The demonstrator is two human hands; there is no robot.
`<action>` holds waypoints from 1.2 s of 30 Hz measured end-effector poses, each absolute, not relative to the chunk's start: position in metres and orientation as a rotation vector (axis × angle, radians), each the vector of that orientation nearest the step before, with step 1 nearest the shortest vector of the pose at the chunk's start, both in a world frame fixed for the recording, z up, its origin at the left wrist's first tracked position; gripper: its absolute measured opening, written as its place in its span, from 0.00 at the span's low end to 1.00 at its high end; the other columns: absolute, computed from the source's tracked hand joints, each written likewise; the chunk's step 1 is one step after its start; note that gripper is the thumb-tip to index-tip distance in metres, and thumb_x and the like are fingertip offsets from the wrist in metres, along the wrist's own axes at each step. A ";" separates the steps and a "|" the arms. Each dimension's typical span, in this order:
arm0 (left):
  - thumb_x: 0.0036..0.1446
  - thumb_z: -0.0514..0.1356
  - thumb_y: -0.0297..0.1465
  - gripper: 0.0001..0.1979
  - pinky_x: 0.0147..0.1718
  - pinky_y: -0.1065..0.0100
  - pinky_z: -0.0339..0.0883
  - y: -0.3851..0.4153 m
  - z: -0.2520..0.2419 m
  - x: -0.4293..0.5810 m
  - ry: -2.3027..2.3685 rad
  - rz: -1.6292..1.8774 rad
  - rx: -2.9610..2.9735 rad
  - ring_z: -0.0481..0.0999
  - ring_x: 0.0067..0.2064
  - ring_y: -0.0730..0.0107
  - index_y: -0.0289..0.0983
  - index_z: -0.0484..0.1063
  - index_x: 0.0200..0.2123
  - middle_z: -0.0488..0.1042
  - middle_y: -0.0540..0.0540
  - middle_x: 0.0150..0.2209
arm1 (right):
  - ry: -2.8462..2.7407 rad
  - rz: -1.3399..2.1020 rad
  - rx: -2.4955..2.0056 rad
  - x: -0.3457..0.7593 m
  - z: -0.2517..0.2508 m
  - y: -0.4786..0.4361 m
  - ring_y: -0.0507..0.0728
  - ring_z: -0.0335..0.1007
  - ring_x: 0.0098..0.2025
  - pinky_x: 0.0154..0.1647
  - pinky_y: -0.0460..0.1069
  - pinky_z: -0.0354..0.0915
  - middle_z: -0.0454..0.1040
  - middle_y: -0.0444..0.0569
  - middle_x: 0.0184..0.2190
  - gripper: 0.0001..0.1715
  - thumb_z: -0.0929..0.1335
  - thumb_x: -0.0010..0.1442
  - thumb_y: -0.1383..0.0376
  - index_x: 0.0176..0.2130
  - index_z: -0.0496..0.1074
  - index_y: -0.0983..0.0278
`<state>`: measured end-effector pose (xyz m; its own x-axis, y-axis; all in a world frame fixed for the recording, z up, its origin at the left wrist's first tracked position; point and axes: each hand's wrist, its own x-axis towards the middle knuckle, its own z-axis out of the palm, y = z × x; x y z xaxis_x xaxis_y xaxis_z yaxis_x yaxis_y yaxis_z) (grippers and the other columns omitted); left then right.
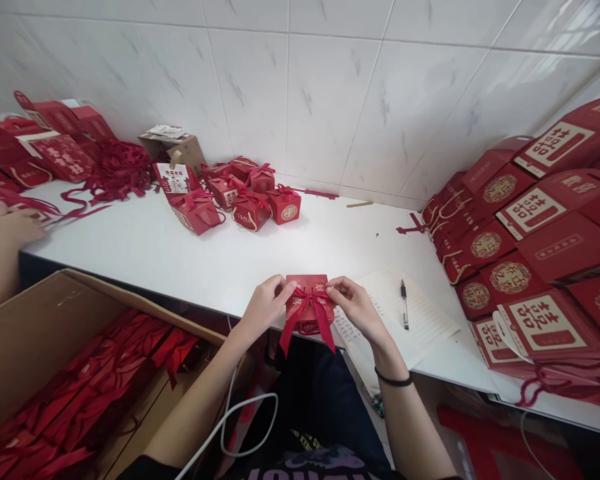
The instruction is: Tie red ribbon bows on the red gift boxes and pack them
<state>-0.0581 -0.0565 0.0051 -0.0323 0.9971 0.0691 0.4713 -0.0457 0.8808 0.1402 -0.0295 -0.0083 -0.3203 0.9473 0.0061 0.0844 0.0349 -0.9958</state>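
A small red gift box (307, 280) with gold characters sits at the table's front edge, right before me. Around it runs a dark red ribbon (312, 307), tied in a bow on top, its two tails hanging over the near side. My left hand (270, 305) is closed at the box's left side, thumb and finger pinching the left loop of the bow. On the right, my right hand (354, 307) pinches the other loop between thumb and fingertips. Under my right hand lie sheets of written paper (420, 323).
Several tied red boxes (250, 212) stand near the wall. A pen (405, 303) lies on the papers. Stacked red boxes (545, 253) fill the right side. At lower left is a cardboard carton (25, 320) of ribboned boxes. Another person's hand (10, 230) works at far left.
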 end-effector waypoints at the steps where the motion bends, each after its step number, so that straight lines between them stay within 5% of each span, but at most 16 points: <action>1: 0.57 0.50 0.42 0.18 0.27 0.71 0.54 -0.057 0.005 -0.058 1.581 1.003 1.597 0.58 0.24 0.75 0.37 0.58 0.21 0.57 0.55 0.20 | -1.498 1.390 -1.079 0.139 -0.010 -0.030 0.53 0.64 0.29 0.29 0.47 0.60 0.68 0.44 0.27 0.20 0.69 0.53 0.50 0.34 0.68 0.64; 9: 0.58 0.49 0.43 0.18 0.26 0.71 0.53 -0.057 0.000 -0.061 1.609 0.933 1.670 0.57 0.24 0.75 0.38 0.56 0.21 0.56 0.56 0.19 | -1.401 1.365 -1.069 0.146 -0.022 -0.028 0.53 0.65 0.28 0.31 0.49 0.62 0.66 0.41 0.23 0.20 0.71 0.50 0.53 0.37 0.67 0.63; 15: 0.57 0.51 0.42 0.18 0.26 0.71 0.53 -0.054 0.006 -0.062 1.615 0.910 1.714 0.58 0.23 0.75 0.38 0.58 0.21 0.57 0.56 0.19 | -1.635 0.398 -1.191 0.130 0.005 -0.063 0.59 0.66 0.39 0.39 0.56 0.65 0.70 0.52 0.36 0.13 0.67 0.58 0.57 0.39 0.67 0.63; 19: 0.57 0.51 0.42 0.19 0.25 0.71 0.53 -0.052 0.005 -0.064 1.590 0.875 1.714 0.58 0.23 0.75 0.38 0.56 0.20 0.57 0.56 0.18 | -2.167 0.141 -0.828 0.097 0.007 -0.090 0.63 0.62 0.50 0.50 0.60 0.61 0.68 0.58 0.47 0.15 0.66 0.60 0.63 0.47 0.66 0.65; 22: 0.58 0.51 0.42 0.18 0.25 0.70 0.55 -0.052 0.002 -0.066 1.616 0.852 1.738 0.59 0.23 0.74 0.38 0.56 0.20 0.58 0.55 0.19 | -2.234 -0.006 -0.811 0.082 -0.010 -0.093 0.60 0.64 0.49 0.53 0.60 0.57 0.71 0.55 0.44 0.10 0.63 0.62 0.72 0.44 0.68 0.66; 29: 0.57 0.52 0.28 0.04 0.46 0.63 0.62 -0.049 0.014 -0.057 1.485 1.143 2.060 0.68 0.43 0.67 0.38 0.67 0.32 0.69 0.47 0.37 | -2.137 -0.073 -0.711 0.089 -0.030 -0.086 0.57 0.64 0.51 0.56 0.56 0.56 0.73 0.53 0.43 0.14 0.60 0.62 0.76 0.45 0.68 0.66; 36: 0.52 0.57 0.29 0.04 0.52 0.58 0.59 -0.045 0.018 -0.052 1.289 0.842 2.044 0.66 0.50 0.63 0.39 0.72 0.28 0.70 0.47 0.45 | -2.108 -0.006 -0.625 0.094 -0.029 -0.084 0.57 0.67 0.47 0.50 0.56 0.62 0.74 0.52 0.39 0.13 0.60 0.62 0.76 0.42 0.70 0.65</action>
<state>-0.0524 -0.0446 0.0175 0.3355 0.9195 0.2051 0.5571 -0.3692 0.7439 0.0935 -0.0843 -0.0288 -0.4589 0.4306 0.7772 0.4351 0.8715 -0.2260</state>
